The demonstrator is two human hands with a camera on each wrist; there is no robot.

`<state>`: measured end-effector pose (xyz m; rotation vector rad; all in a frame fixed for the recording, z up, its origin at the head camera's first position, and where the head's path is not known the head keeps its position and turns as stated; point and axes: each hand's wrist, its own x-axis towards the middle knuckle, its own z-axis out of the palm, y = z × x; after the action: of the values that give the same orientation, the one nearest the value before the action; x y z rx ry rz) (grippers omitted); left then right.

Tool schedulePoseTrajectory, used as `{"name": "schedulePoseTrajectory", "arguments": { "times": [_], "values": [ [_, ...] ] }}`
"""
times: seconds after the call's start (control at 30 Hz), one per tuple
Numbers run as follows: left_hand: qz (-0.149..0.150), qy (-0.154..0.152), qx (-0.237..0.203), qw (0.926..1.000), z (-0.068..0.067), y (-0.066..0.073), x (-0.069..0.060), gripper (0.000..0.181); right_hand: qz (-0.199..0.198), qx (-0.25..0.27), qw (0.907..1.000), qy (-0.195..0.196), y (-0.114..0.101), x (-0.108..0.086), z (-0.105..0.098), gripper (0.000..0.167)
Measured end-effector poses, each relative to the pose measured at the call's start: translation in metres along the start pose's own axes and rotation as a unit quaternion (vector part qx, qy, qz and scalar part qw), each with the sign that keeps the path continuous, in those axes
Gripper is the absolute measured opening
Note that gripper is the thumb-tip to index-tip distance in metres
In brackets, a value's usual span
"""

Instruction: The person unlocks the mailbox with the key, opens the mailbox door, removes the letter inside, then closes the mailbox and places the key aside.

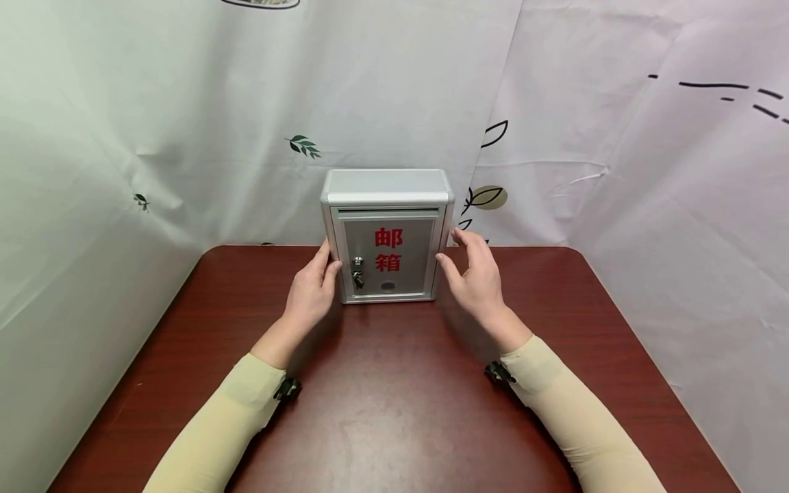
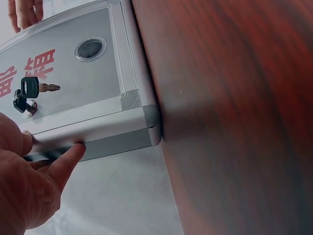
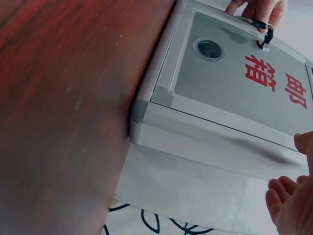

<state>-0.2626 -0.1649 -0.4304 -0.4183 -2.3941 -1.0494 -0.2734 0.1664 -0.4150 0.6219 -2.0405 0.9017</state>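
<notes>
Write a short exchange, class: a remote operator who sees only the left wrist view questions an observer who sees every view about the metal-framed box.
Operator: My view cuts off the upper part of the box. What is there?
Observer: A narrow slot crosses its front, just below the top.
Operator: Is the backdrop plain throughout?
Observer: No. In the head view, a green leafy sprig is printed on it, up and left of the box.

Head view: high, set back, looks forward and down over desk (image 1: 382,383) and box (image 1: 419,253). Wrist views: close, rolled sideways, off left and right of box front; both share keys (image 2: 30,88) and window (image 3: 209,49).
</notes>
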Motion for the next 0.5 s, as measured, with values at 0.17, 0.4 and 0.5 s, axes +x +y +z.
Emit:
{"name": "schedulePoseTrajectory", "arguments": {
  "times": [0.17, 0.4, 0.5],
  "values": [
    [0.002, 0.003, 0.0, 1.0, 0.001, 0.001, 0.0, 0.06, -0.042, -0.014, 0.9989, 0.013, -0.005, 0.0, -0.001, 0.048],
    [0.002, 0.001, -0.006, 1.0, 0.001, 0.0, 0.001, 0.06, -0.07, -0.018, 0.9973, 0.014, -0.012, 0.0, 0.001, 0.04],
    [0.002, -0.001, -0.006, 1.0, 0.0, -0.001, 0.001, 0.06, -0.07, -0.004, 0.9975, 0.001, -0.015, 0.0, 0.003, 0.036]
  ]
}}
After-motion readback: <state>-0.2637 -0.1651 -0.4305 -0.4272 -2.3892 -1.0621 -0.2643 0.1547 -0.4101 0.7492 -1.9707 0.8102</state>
